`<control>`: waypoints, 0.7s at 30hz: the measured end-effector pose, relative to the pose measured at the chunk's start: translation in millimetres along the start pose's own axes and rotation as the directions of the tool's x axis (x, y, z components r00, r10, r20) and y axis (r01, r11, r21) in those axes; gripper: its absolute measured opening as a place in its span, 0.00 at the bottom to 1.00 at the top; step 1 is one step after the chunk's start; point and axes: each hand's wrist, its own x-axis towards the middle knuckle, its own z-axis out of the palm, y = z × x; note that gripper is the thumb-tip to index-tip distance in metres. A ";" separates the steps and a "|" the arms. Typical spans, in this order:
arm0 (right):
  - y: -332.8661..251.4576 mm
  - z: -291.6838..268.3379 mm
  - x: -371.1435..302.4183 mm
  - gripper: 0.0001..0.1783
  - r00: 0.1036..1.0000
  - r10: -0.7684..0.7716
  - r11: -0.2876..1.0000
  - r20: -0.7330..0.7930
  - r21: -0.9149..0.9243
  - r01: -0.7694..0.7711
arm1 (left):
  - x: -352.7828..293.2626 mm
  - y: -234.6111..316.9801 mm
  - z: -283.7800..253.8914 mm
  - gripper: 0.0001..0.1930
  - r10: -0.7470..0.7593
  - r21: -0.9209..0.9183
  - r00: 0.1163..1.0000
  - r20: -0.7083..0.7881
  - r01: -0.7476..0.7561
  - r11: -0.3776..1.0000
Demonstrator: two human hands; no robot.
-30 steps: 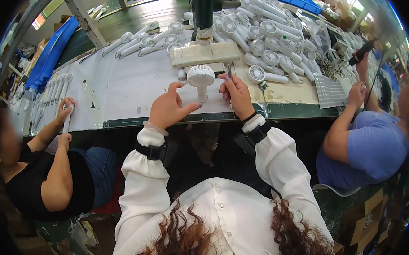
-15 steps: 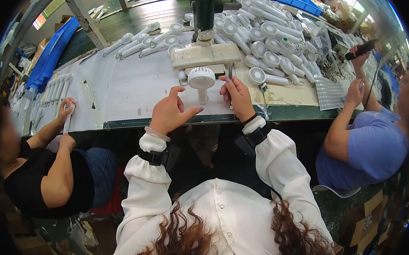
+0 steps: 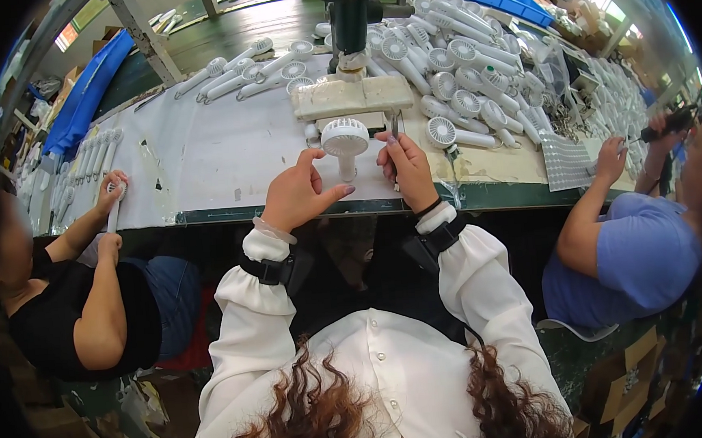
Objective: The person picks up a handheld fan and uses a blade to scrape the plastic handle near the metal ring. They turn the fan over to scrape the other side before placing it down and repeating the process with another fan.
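A white handheld fan [image 3: 344,138] stands upright between my hands, its round grille head uppermost and its handle pointing down to the white table covering. My left hand [image 3: 296,194] is beside it on the left, thumb and index finger apart, holding nothing that I can see. To the fan's right, the fingers of my right hand [image 3: 406,169] are curled in a pinch. A thin grey rod [image 3: 395,123] shows just above these fingers; whether they hold it I cannot tell. Behind the fan, a dark press column [image 3: 349,28] carries a wide cream padded block [image 3: 351,96].
A large heap of white fans [image 3: 471,72] lies at the back right, with several more fans [image 3: 255,73] at the back left. A co-worker at the left holds a fan [image 3: 114,205]; another at the right holds a dark tool [image 3: 670,125] beside a label sheet [image 3: 568,161].
My left hand has shifted slightly right, closer to the fan. The fan and my right hand are nearly unmoved. At the right, the co-worker's dark tool has come down and moved outward.
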 end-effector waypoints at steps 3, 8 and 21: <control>2.6 -0.2 1.6 0.17 1.000 0.003 1.000 0.002 0.006 -0.003 | 1.8 3.0 1.2 0.34 0.000 -0.009 1.000 -0.012 0.000 1.000; 3.4 18.6 4.6 0.16 1.000 0.003 0.999 0.007 -0.053 -0.003 | 14.7 -33.8 24.8 0.26 0.291 -0.058 0.925 -0.246 -0.314 0.948; -1.1 0.7 -11.7 0.16 0.999 0.031 0.996 -0.005 -0.089 -0.032 | -7.4 -175.7 -113.1 0.20 -0.601 -0.504 0.639 -0.480 0.361 0.785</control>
